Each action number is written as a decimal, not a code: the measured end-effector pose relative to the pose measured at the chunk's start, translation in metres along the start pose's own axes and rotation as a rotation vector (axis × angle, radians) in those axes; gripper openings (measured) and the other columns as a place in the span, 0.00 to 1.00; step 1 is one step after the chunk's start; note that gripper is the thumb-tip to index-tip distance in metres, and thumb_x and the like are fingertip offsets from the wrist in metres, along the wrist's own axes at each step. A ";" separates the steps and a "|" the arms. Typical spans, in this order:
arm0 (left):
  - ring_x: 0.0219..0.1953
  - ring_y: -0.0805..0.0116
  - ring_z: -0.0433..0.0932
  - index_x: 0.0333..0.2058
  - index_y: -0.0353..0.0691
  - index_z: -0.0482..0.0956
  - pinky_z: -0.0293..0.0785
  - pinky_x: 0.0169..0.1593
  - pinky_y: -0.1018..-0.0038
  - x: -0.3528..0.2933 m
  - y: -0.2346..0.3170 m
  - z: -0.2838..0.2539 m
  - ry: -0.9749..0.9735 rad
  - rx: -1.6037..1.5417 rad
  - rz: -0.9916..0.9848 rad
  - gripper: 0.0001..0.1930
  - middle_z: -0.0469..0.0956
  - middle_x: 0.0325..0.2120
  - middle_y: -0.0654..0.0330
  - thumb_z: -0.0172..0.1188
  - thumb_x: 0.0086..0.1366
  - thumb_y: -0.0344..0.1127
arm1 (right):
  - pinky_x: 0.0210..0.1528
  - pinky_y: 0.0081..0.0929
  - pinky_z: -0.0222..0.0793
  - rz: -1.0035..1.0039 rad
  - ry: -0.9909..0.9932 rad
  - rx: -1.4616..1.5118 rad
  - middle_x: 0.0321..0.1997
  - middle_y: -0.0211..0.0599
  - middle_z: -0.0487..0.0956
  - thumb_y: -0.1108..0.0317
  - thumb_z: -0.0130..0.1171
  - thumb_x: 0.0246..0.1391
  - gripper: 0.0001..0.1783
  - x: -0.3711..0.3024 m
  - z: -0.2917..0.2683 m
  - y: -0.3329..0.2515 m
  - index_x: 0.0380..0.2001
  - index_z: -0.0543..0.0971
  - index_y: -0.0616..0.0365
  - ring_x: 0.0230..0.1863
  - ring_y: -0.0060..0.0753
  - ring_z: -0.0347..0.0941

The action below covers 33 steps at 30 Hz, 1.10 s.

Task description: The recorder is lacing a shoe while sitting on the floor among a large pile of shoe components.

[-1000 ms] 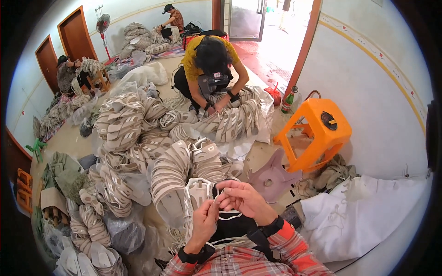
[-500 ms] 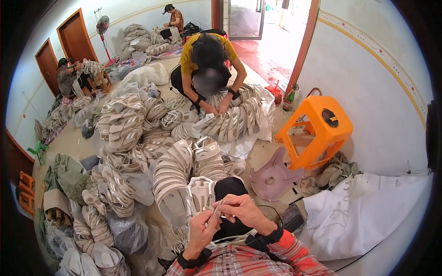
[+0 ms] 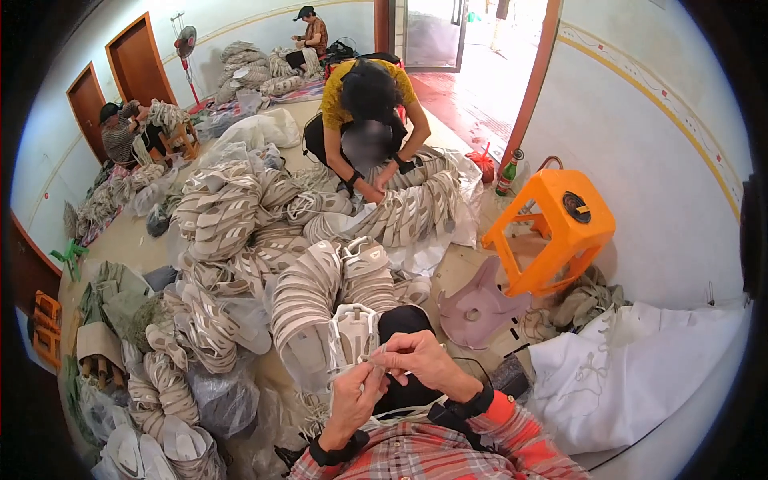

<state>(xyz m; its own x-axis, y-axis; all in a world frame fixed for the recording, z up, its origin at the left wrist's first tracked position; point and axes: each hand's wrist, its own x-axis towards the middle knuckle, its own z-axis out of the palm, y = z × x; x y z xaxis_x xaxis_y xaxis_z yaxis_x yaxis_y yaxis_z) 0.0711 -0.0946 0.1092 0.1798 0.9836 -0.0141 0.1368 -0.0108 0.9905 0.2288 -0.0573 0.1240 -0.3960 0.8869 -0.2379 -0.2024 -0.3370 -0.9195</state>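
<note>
Just above my lap, both hands are closed and meet fingertip to fingertip. My left hand [image 3: 354, 402] and my right hand [image 3: 426, 366] pinch a thin pale shoelace [image 3: 370, 358] between them, mostly covered by the fingers. Right behind them rests a beige and white shoe upper [image 3: 354, 332], its toe side toward my hands. Loose pale laces [image 3: 408, 415] lie across my lap. Beyond the upper, two curved rows of nested shoe uppers [image 3: 306, 288] stretch away from me. Dark bands circle both my wrists.
Opposite me a person in a yellow top [image 3: 370, 88] bends over more stacked uppers [image 3: 416, 210]. An orange stool [image 3: 552, 228] and a pinkish plastic piece [image 3: 472, 308] stand right, near white cloth [image 3: 632, 376]. Bagged uppers [image 3: 212, 212] crowd the left. Two other people work farther back.
My fingers stay pinched together with only a slight shift. The view has moved a little. The person opposite has moved their hands slightly along the stacked uppers.
</note>
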 end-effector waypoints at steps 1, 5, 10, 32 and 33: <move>0.23 0.67 0.74 0.30 0.32 0.75 0.69 0.28 0.74 0.001 -0.006 0.001 0.153 0.282 0.263 0.05 0.75 0.21 0.57 0.52 0.58 0.27 | 0.17 0.13 0.59 -0.004 0.009 -0.007 0.19 0.31 0.74 0.71 0.56 0.52 0.07 0.002 0.003 -0.005 0.30 0.78 0.66 0.15 0.16 0.65; 0.33 0.59 0.72 0.35 0.36 0.74 0.67 0.37 0.68 -0.029 -0.016 -0.009 0.136 0.726 0.726 0.11 0.74 0.30 0.56 0.54 0.49 0.22 | 0.19 0.18 0.65 -0.213 0.033 -0.166 0.20 0.32 0.75 0.63 0.53 0.53 0.12 0.021 -0.024 -0.094 0.31 0.76 0.62 0.17 0.21 0.70; 0.39 0.62 0.71 0.36 0.35 0.73 0.67 0.40 0.69 -0.027 -0.072 -0.027 -0.364 0.983 0.657 0.12 0.72 0.37 0.55 0.53 0.51 0.32 | 0.27 0.19 0.69 -0.800 -0.270 -0.636 0.27 0.31 0.77 0.64 0.43 0.57 0.16 0.027 -0.066 -0.233 0.41 0.74 0.64 0.28 0.24 0.73; 0.18 0.59 0.72 0.20 0.39 0.71 0.67 0.22 0.67 0.003 -0.112 -0.014 0.154 0.931 0.535 0.11 0.69 0.16 0.57 0.59 0.55 0.38 | 0.27 0.18 0.67 -0.936 0.330 -1.030 0.23 0.29 0.73 0.61 0.42 0.59 0.17 -0.141 -0.122 -0.351 0.40 0.74 0.62 0.25 0.21 0.70; 0.18 0.59 0.72 0.20 0.39 0.71 0.67 0.22 0.67 0.001 -0.105 -0.012 0.156 0.936 0.544 0.11 0.69 0.16 0.57 0.59 0.55 0.38 | 0.27 0.18 0.67 -0.945 0.365 -1.039 0.23 0.29 0.73 0.61 0.42 0.59 0.17 -0.149 -0.127 -0.353 0.40 0.74 0.62 0.25 0.20 0.69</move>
<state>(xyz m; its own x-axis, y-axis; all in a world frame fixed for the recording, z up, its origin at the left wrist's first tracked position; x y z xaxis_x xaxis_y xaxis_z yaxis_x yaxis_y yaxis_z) 0.0455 -0.0907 0.0065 0.3246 0.8168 0.4769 0.7746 -0.5189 0.3616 0.4727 -0.0305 0.4447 -0.2069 0.7269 0.6548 0.5377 0.6436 -0.5447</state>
